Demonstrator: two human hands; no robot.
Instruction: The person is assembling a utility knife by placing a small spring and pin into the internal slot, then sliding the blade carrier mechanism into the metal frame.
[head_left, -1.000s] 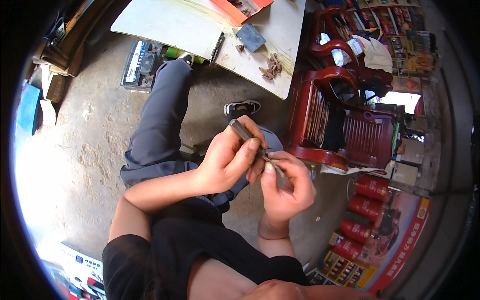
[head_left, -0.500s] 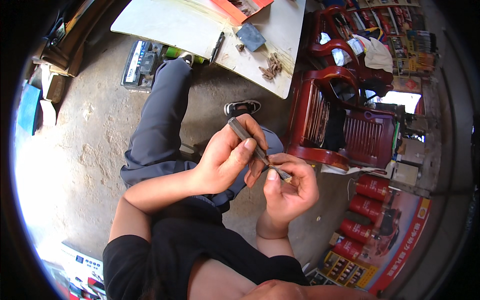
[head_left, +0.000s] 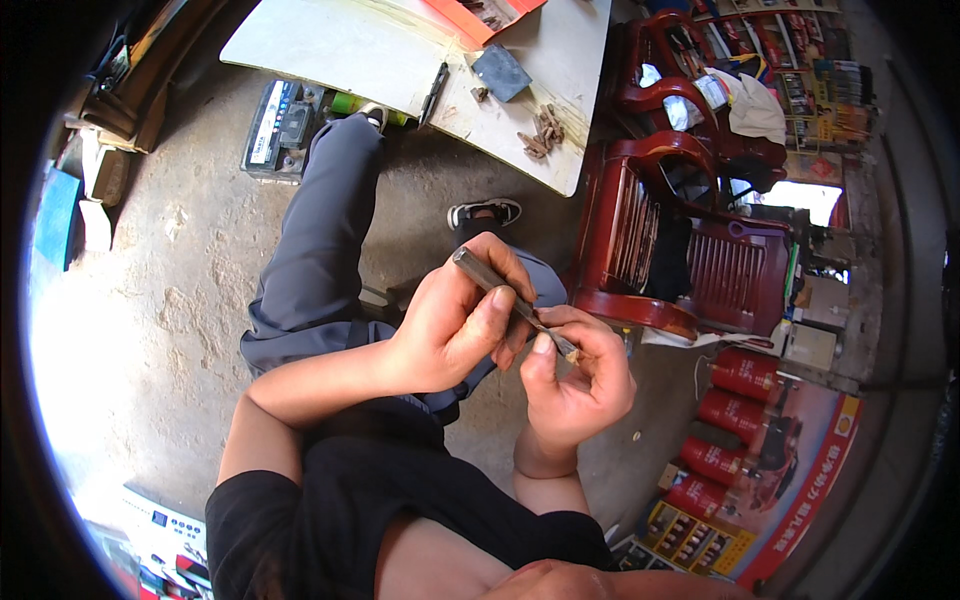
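Note:
In front of my lap, my left hand (head_left: 450, 325) grips a dark grey bar-like tool (head_left: 482, 274), thumb along its side. The bar slants down to the right, its upper end sticking out above the fingers. At its lower end, my right hand (head_left: 585, 385) pinches a small brownish piece (head_left: 566, 349) between thumb and fingers. Bar and piece meet or nearly touch; the fingers partly hide the contact. What the small piece is, I cannot make out.
Ahead stands a pale table (head_left: 340, 45) bearing a dark square block (head_left: 502, 74), brown fragments (head_left: 543, 133), a black pen-like item (head_left: 433, 93) and an orange-red box (head_left: 485, 35). Reddish wooden chairs (head_left: 640, 225) stand to the right. A car battery (head_left: 275, 130) sits on the floor.
The bar has tilted a little, its upper end lower and its surface turned. My right hand has shifted slightly left. Both hands keep their holds.

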